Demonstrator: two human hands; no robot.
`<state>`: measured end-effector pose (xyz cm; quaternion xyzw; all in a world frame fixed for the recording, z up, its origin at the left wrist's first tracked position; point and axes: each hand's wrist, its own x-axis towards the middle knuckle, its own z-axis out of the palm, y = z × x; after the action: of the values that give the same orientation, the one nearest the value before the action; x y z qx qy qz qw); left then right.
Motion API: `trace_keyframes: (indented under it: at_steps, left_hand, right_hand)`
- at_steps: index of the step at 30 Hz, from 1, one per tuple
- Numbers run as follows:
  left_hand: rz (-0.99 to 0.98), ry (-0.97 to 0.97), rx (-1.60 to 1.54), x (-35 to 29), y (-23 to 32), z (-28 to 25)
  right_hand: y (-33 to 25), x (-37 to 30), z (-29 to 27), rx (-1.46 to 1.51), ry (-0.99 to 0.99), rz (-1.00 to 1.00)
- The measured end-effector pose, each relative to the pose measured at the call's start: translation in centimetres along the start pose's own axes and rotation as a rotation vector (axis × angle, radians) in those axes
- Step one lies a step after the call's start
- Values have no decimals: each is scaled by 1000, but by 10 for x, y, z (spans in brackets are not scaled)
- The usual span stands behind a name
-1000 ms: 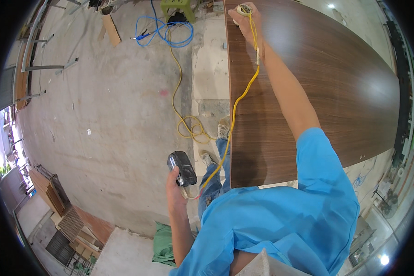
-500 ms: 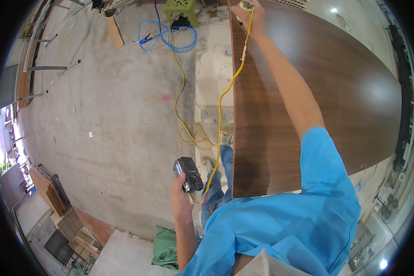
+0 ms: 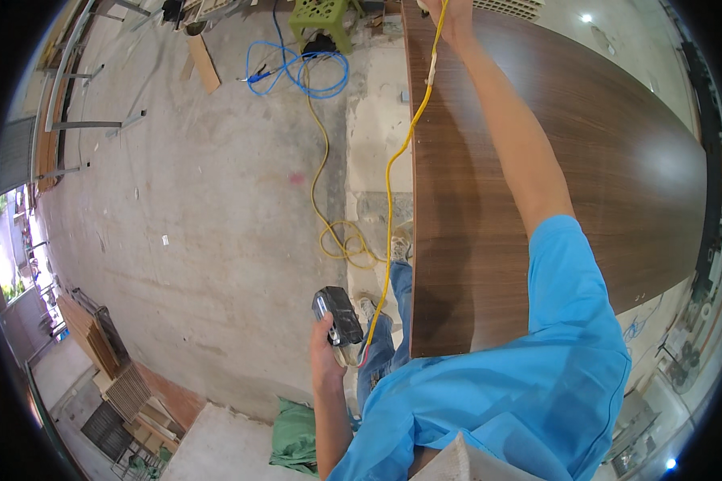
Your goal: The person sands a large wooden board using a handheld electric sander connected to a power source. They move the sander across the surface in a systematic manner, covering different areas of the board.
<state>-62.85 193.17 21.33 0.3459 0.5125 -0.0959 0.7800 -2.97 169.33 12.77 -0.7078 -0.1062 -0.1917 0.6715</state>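
Observation:
My left hand (image 3: 326, 353) is closed round a black block-shaped device (image 3: 341, 317) with a silvery side, held low over the floor. A yellow cable (image 3: 390, 188) rises from wires beside this hand, past a pale taped joint (image 3: 431, 70), up to my right hand (image 3: 456, 22). That arm reaches far over the dark brown wood-grain board (image 3: 586, 184). My right hand is closed at the board's far left corner, partly cut off by the picture's upper edge. The pale round end of the cable in its fingers is mostly out of sight.
A coiled blue cord or hose (image 3: 321, 76) lies by a green plastic stool (image 3: 321, 20). A thinner yellow cable (image 3: 345, 240) loops on the floor near my feet. Metal frames (image 3: 88, 124) stand at far left, stacked boards (image 3: 96, 337) at lower left, and a green sack (image 3: 293, 433) nearby.
The whole view has shifted, with the scene now slightly lower and further right. My right hand sits closer to the picture's upper edge. Both hands keep their hold.

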Motion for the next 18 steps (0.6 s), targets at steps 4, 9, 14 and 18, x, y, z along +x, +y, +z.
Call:
trace_keyframes:
  at_steps: [4, 9, 14, 18]
  left_hand:
    - [-19, -40, -33, -4, 5, 4]
    - [-21, -39, -60, -11, 14, 17]
    - [-16, -58, -60, -13, 19, 23]
    - [-24, -100, -34, -8, 22, 16]
  right_hand:
    - [0, 12, 9, -20, -28, -34]
    - [-6, 24, 5, 119, -107, 164]
    - [3, 56, 4, 336, 42, 97]
    - [21, 40, 14, 441, -94, 66]
